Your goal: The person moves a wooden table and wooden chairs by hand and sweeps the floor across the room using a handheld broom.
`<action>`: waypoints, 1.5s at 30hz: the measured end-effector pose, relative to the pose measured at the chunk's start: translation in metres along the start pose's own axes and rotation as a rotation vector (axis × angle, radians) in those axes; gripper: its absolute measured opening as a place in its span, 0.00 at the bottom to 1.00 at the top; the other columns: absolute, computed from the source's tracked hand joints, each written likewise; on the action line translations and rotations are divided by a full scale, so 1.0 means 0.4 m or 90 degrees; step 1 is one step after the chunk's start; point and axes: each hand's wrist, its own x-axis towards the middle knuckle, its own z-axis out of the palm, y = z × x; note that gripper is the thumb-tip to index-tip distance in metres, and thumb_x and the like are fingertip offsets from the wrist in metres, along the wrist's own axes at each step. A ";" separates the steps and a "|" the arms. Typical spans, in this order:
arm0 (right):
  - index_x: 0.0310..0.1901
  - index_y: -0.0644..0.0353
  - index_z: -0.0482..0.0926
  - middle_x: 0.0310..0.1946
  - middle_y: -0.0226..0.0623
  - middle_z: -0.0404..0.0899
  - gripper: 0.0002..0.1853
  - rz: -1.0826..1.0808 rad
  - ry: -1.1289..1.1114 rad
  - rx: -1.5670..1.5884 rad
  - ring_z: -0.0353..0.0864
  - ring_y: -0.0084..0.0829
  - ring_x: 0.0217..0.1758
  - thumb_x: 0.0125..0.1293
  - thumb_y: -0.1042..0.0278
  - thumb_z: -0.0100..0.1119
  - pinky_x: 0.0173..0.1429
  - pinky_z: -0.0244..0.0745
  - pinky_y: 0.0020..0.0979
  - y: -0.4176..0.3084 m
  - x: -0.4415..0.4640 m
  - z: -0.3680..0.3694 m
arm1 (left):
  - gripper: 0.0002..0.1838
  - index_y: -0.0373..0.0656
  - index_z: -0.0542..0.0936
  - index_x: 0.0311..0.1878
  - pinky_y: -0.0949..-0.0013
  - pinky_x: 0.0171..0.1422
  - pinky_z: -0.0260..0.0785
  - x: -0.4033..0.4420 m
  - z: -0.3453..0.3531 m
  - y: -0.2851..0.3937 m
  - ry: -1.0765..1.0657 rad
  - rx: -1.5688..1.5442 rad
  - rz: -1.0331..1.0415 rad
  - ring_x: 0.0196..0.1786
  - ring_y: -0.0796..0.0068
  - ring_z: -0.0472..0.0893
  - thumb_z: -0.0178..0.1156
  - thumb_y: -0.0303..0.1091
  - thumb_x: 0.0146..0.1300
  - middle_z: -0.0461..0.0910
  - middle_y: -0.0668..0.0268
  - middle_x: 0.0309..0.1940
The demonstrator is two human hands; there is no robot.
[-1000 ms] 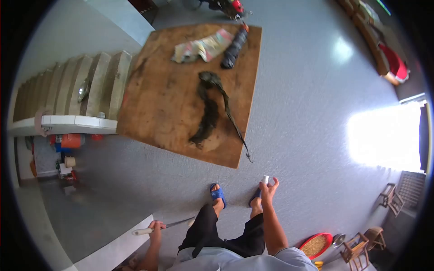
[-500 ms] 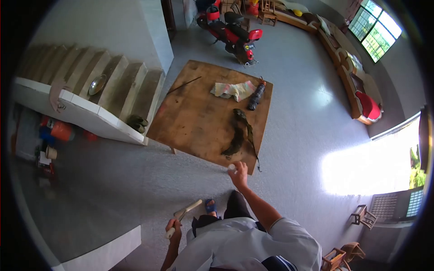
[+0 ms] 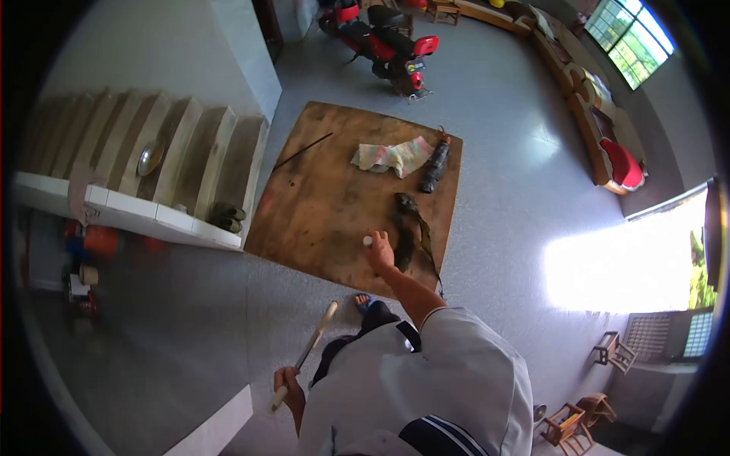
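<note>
On the stairs [image 3: 185,156] we see one metal bowl [image 3: 150,157] and two dark shoes [image 3: 229,216]. Our left hand [image 3: 289,386] is closed round one end of a long two-handled tool [image 3: 308,350]. One thin stick [image 3: 303,150] lies on the wooden table [image 3: 331,190]. Our right hand [image 3: 382,254] — fingers curled about one small white object [image 3: 368,241] — is over the table's near part. One red motorbike [image 3: 384,45] stands beyond; then come one patterned cloth [image 3: 391,156], one dark strip [image 3: 407,216] partly behind that hand, and one black-wrapped roll [image 3: 435,167].
</note>
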 end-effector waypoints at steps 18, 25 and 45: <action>0.40 0.61 0.69 0.33 0.39 0.71 0.17 0.567 -1.096 0.379 0.71 0.32 0.39 0.59 0.57 0.38 0.46 0.65 0.30 -0.709 -0.267 0.169 | 0.07 0.43 0.77 0.26 0.67 0.37 0.62 0.371 -0.168 0.167 -0.028 0.142 0.197 0.34 0.65 0.70 0.56 0.36 0.45 0.72 0.63 0.26; 0.37 0.57 0.67 0.29 0.31 0.70 0.16 0.235 -1.217 0.387 0.70 0.22 0.22 0.59 0.53 0.37 0.30 0.68 0.23 -0.768 -0.413 0.540 | 0.12 0.44 0.77 0.30 0.62 0.46 0.59 0.498 -0.428 0.148 0.060 0.188 0.347 0.43 0.58 0.68 0.59 0.40 0.43 0.70 0.57 0.36; 0.15 0.55 0.66 0.12 0.30 0.64 0.10 0.652 -1.158 0.079 0.63 0.25 0.14 0.51 0.67 0.48 0.20 0.61 0.24 -1.477 -0.169 1.224 | 0.10 0.43 0.75 0.32 0.66 0.37 0.66 0.770 -0.787 -0.672 0.385 0.044 -0.389 0.34 0.61 0.74 0.54 0.37 0.47 0.75 0.57 0.26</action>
